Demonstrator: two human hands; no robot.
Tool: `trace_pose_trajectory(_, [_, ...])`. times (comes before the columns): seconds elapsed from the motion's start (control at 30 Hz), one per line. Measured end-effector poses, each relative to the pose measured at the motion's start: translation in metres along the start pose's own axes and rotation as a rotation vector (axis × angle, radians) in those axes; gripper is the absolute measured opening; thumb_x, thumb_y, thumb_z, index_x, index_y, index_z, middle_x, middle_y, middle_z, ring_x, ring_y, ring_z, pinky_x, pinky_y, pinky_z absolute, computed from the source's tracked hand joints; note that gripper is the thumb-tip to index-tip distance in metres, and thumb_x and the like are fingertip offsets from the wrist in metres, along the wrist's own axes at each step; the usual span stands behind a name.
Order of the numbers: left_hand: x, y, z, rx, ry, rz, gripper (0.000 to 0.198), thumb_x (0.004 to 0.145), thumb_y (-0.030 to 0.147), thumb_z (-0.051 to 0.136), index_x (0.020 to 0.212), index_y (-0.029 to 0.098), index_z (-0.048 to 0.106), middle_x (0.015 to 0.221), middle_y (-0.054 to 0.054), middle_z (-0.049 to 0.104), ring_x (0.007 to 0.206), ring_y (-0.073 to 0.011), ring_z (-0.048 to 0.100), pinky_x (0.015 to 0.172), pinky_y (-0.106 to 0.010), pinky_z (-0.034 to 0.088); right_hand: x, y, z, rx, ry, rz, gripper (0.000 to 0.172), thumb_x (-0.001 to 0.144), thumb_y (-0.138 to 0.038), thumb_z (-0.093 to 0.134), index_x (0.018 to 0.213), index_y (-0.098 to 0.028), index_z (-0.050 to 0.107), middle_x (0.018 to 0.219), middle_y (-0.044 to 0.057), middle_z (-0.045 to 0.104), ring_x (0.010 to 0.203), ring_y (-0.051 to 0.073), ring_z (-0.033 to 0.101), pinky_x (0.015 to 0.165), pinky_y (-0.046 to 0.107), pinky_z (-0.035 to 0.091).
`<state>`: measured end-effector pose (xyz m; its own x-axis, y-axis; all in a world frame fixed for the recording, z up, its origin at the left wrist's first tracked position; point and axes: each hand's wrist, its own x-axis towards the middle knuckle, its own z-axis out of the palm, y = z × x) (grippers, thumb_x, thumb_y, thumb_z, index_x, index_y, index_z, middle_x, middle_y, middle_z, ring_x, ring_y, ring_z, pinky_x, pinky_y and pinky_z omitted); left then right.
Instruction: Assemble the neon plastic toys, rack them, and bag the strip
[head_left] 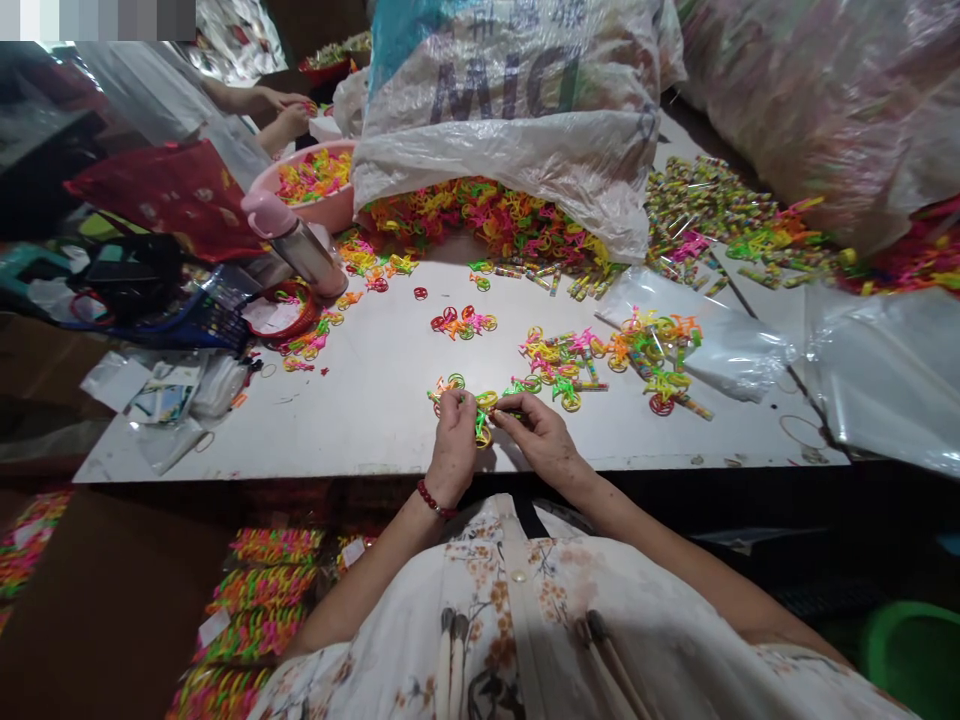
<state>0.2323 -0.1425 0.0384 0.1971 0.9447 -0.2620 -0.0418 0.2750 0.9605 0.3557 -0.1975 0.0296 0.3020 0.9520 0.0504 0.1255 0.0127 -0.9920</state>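
My left hand (454, 445) is closed on a small green and yellow plastic toy (482, 428) with ring-like wheels, shaped like a little bicycle. From the other side, the fingertips of my right hand (541, 437) pinch together at that toy; what lies between them is too small to make out. More pieces in orange and green (454, 382) show just beyond my left thumb. Ahead on the white table (360, 400) lies a small group of pink, orange and red toys (463, 322). A larger pile of similar toys (559, 355), mixed with printed tubes, sits right of my hands.
A big white sack (510, 150) spills toys at the back. Clear plastic bags (892, 370) lie at right, near many candy-like tubes (690, 200). At left stand a pink-lidded bottle (307, 255), a pink basin (337, 208) and a red basket (304, 318). Another person's hands (285, 115) work beyond.
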Motion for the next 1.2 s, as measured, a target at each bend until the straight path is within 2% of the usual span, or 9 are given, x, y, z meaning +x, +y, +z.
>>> trace_pose_trajectory(0.23, [0.001,0.000,0.002,0.014,0.025,-0.032,0.031,0.082,0.051,0.064,0.085,0.023,0.050,0.069,0.003,0.048,0.060,-0.0115,0.045,0.056,-0.023,0.040,-0.003,-0.008,-0.003,-0.062,-0.043,-0.171,0.012,0.089,-0.029,0.059,0.096,-0.023,0.067,0.094,0.004,0.068,0.090,0.018,0.063,0.084,0.032,0.050])
trace_pose_trajectory(0.43, [0.000,-0.006,0.005,-0.068,0.012,-0.110,0.034,0.082,0.054,0.062,0.083,0.024,0.047,0.064,0.006,0.043,0.052,-0.0099,0.040,0.048,-0.022,0.035,-0.007,-0.017,-0.002,-0.117,-0.084,-0.219,0.011,0.088,-0.021,0.057,0.091,-0.023,0.068,0.090,0.004,0.069,0.086,0.018,0.064,0.082,0.034,0.050])
trace_pose_trajectory(0.63, [-0.004,-0.013,0.004,0.096,-0.003,-0.013,0.027,0.089,0.049,0.054,0.082,0.023,0.048,0.071,0.003,0.047,0.061,-0.0119,0.045,0.058,-0.025,0.040,-0.015,-0.028,-0.010,-0.244,-0.163,-0.309,0.018,0.091,-0.019,0.049,0.096,-0.023,0.067,0.091,0.005,0.068,0.086,0.019,0.063,0.080,0.035,0.051])
trace_pose_trajectory(0.77, [0.013,-0.005,-0.011,0.431,0.089,0.196,0.021,0.094,0.041,0.045,0.087,0.022,0.049,0.080,-0.002,0.053,0.073,-0.0155,0.050,0.070,-0.030,0.043,-0.001,-0.023,-0.048,-0.340,0.054,-0.344,0.019,0.093,-0.021,0.051,0.102,-0.024,0.067,0.099,0.007,0.069,0.095,0.021,0.064,0.088,0.038,0.050])
trace_pose_trajectory(0.87, [0.030,0.002,-0.028,0.798,0.182,0.487,0.019,0.087,0.035,0.056,0.096,0.019,0.051,0.101,-0.010,0.056,0.096,-0.0242,0.052,0.089,-0.041,0.042,0.013,-0.009,-0.083,-0.538,0.263,-0.417,0.016,0.091,-0.023,0.055,0.100,-0.023,0.069,0.103,0.008,0.068,0.102,0.024,0.061,0.094,0.044,0.047])
trace_pose_trajectory(0.97, [0.045,0.001,-0.040,1.103,0.093,0.619,0.013,0.086,0.031,0.052,0.084,0.019,0.054,0.096,-0.013,0.057,0.097,-0.0290,0.049,0.092,-0.049,0.038,0.021,0.005,-0.106,-0.809,0.384,-0.450,0.016,0.089,-0.023,0.055,0.096,-0.022,0.069,0.114,0.012,0.062,0.109,0.028,0.055,0.097,0.051,0.045])
trace_pose_trajectory(1.03, [0.058,-0.004,-0.044,1.130,0.046,0.623,0.016,0.088,0.030,0.045,0.080,0.019,0.054,0.089,-0.011,0.057,0.089,-0.0278,0.050,0.089,-0.048,0.039,0.026,0.009,-0.113,-0.878,0.385,-0.467,0.018,0.089,-0.020,0.054,0.100,-0.022,0.068,0.117,0.012,0.060,0.111,0.028,0.054,0.095,0.051,0.047])
trace_pose_trajectory(1.1, [0.077,-0.007,-0.047,1.048,0.052,0.560,0.017,0.082,0.036,0.052,0.080,0.019,0.055,0.084,-0.009,0.058,0.084,-0.0270,0.052,0.083,-0.045,0.042,0.033,0.008,-0.114,-0.870,0.351,-0.493,0.018,0.090,-0.019,0.053,0.102,-0.022,0.066,0.115,0.012,0.060,0.109,0.027,0.055,0.093,0.049,0.049])
trace_pose_trajectory(1.2, [0.107,0.004,-0.049,0.835,0.152,0.318,0.033,0.071,0.049,0.064,0.084,0.020,0.055,0.078,-0.004,0.058,0.073,-0.0236,0.055,0.066,-0.037,0.045,0.050,-0.005,-0.114,-0.816,0.192,-0.506,0.018,0.093,-0.018,0.050,0.103,-0.021,0.065,0.107,0.010,0.064,0.105,0.022,0.058,0.093,0.041,0.050])
